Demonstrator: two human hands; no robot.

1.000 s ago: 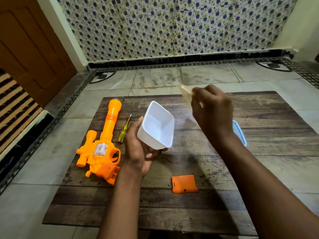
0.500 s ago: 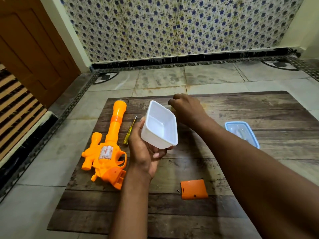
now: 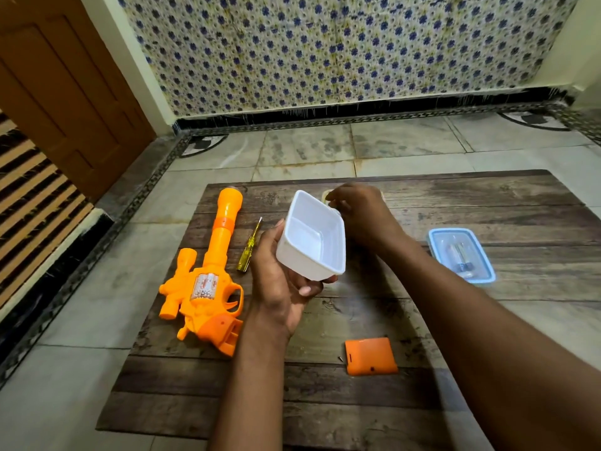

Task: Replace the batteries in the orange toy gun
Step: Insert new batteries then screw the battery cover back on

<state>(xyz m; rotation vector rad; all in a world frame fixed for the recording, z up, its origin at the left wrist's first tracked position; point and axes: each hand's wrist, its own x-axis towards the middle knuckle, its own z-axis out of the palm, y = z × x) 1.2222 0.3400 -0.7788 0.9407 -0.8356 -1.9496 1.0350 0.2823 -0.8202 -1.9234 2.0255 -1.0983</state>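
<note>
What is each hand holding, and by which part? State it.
The left hand grips the white tub around its base. The right hand curls beyond the tub's far rim; whether it holds anything cannot be told.

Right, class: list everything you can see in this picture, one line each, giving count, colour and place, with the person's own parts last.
toy gun: one, orange, lying on the left of the mat, barrel pointing away.
screwdriver: one, yellow handle, on the mat just right of the gun's barrel.
white tub: one, white, nothing seen inside, tilted and held above the mat's middle.
battery cover: one, orange, flat on the near middle of the mat.
screw: one, small and dark, just left of the cover.
lidded box: one, clear with blue rim, right side of the mat, batteries inside.
mat: one, brown wood pattern, on the tiled floor.
left hand: one, grips the tub from beneath.
right hand: one, fingers curled behind the tub's far rim; what it holds is unclear.
</note>
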